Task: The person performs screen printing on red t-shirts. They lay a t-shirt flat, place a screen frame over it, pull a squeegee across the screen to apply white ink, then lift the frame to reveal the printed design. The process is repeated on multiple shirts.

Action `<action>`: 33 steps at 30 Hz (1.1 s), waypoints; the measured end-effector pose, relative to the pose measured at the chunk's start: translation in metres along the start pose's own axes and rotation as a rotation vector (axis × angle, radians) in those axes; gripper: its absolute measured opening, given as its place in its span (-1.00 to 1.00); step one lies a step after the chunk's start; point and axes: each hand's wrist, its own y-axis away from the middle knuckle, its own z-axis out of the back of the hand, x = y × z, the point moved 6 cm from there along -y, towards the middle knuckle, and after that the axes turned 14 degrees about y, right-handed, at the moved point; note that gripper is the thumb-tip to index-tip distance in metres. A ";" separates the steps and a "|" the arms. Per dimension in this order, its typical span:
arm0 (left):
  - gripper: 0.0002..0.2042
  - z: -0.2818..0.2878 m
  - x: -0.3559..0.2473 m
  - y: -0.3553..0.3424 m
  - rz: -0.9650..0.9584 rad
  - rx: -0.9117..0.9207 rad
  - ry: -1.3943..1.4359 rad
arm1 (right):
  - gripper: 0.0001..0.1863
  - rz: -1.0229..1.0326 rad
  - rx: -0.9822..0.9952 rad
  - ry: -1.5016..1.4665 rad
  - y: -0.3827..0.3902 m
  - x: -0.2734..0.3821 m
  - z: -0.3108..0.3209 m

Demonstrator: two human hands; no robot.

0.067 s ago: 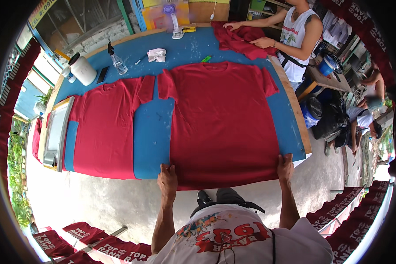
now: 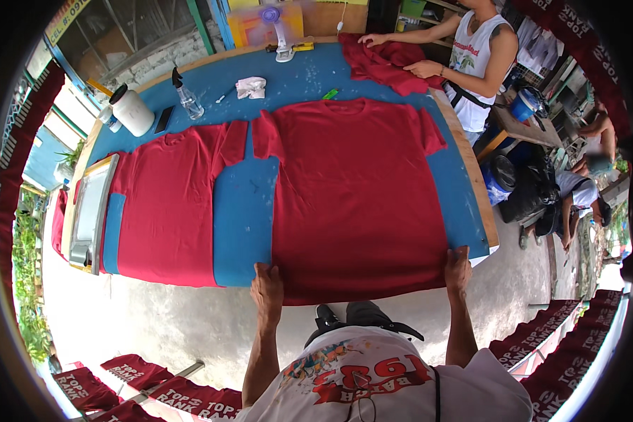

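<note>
A dark red T-shirt (image 2: 355,197) lies flat on the blue-topped table (image 2: 243,211), its hem hanging over the near edge. My left hand (image 2: 267,281) grips the hem's left corner with curled fingers, and my right hand (image 2: 456,271) pinches the right corner. A second red T-shirt (image 2: 165,204) is spread to the left, beside a metal-framed screen (image 2: 91,204) at the table's end.
A co-worker (image 2: 482,67) handles red cloth (image 2: 387,67) at the far right corner. A white jar (image 2: 130,112), phone (image 2: 164,119), spray bottle (image 2: 188,98), rag (image 2: 250,87) and fan (image 2: 274,28) line the back. Two more people, barrels (image 2: 499,179) and hanging printed shirts surround the table.
</note>
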 end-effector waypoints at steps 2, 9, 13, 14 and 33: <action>-0.71 0.001 -0.020 -0.001 -0.095 0.009 -0.042 | -0.52 0.003 0.034 0.071 -0.003 0.019 0.019; -0.36 -0.128 -0.118 -0.002 -0.760 0.496 -0.017 | -0.26 0.766 0.148 -0.150 0.023 0.244 -0.020; -0.30 -0.191 -0.132 -0.089 -0.863 0.554 -0.101 | -0.21 0.868 0.164 0.037 -0.042 0.293 -0.066; -0.29 -0.200 -0.130 -0.118 -0.847 0.577 -0.140 | -0.19 0.842 0.110 -0.027 -0.068 0.299 -0.071; -0.04 -0.243 -0.135 -0.425 -0.439 0.316 -0.539 | 0.05 0.393 0.033 0.233 -0.356 0.338 -0.170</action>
